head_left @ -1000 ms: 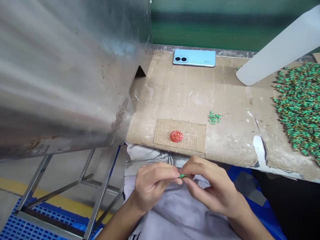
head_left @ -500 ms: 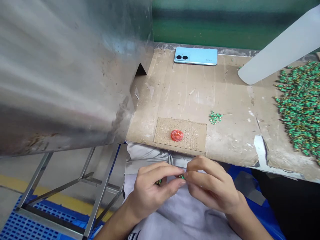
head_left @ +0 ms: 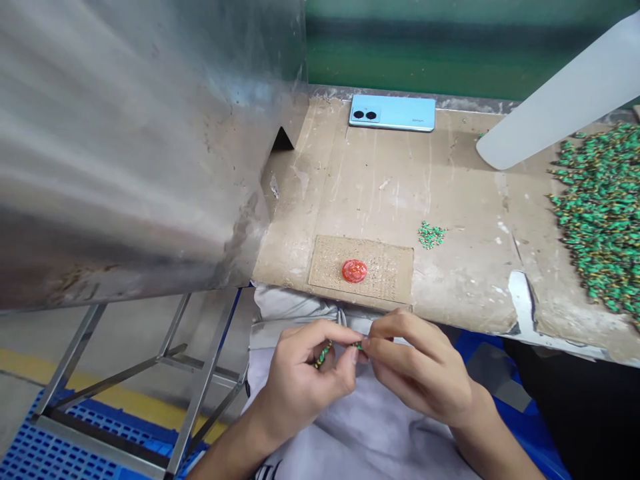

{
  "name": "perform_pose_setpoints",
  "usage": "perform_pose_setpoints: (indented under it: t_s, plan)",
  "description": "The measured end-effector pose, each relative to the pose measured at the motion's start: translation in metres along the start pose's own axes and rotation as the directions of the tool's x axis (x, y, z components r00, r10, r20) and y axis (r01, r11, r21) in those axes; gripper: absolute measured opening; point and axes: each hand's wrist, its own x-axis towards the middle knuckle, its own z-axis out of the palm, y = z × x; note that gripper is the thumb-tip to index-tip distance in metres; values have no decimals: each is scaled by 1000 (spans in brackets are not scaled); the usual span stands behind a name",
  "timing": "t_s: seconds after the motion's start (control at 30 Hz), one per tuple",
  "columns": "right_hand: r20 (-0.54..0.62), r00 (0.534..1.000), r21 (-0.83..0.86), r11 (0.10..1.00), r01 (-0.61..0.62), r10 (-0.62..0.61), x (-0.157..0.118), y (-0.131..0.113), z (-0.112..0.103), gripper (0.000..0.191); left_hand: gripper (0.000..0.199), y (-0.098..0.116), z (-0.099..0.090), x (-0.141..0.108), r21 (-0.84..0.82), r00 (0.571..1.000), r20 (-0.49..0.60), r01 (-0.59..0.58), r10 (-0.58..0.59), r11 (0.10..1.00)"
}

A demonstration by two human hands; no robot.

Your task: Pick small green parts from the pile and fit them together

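My left hand (head_left: pixel 310 370) is closed on a short strand of small green and yellow pieces (head_left: pixel 323 354), part of which shows in the curl of its fingers. Another green bit (head_left: pixel 357 345) pokes out at its fingertips. There my right hand (head_left: pixel 420 367) meets it in a pinch, its fingertips hiding what they grip. Both hands are over my lap, just below the table edge. Beyond them a glossy red oval piece (head_left: pixel 355 271) rests on a small cardboard pad (head_left: pixel 325 267). To the right of the pad lies a little heap of green bits (head_left: pixel 431 235).
A large pile of green and yellow pieces (head_left: pixel 600 220) covers the table's right side. A white tube-like object (head_left: pixel 555 100) slants above it. A light blue phone (head_left: pixel 400 113) lies at the back. A metal panel (head_left: pixel 150 147) stands close on the left.
My left thumb has dropped lower and more of the strand shows inside my left hand. My right fingertips have shifted slightly left. Things on the table stay put.
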Motion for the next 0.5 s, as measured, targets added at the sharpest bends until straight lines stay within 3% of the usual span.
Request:
perform_pose_setpoints:
  t_s: [0.17, 0.5]
  plan:
    - [-3, 999, 92, 995, -35, 35, 0, 0, 1, 25, 16, -5, 3, -3, -123, 997, 10, 75, -74, 990]
    - [-14, 985, 292, 943, -162, 174, 7, -10, 4, 22, 19, -8, 11, -2, -60, 995, -69, -79, 75, 995]
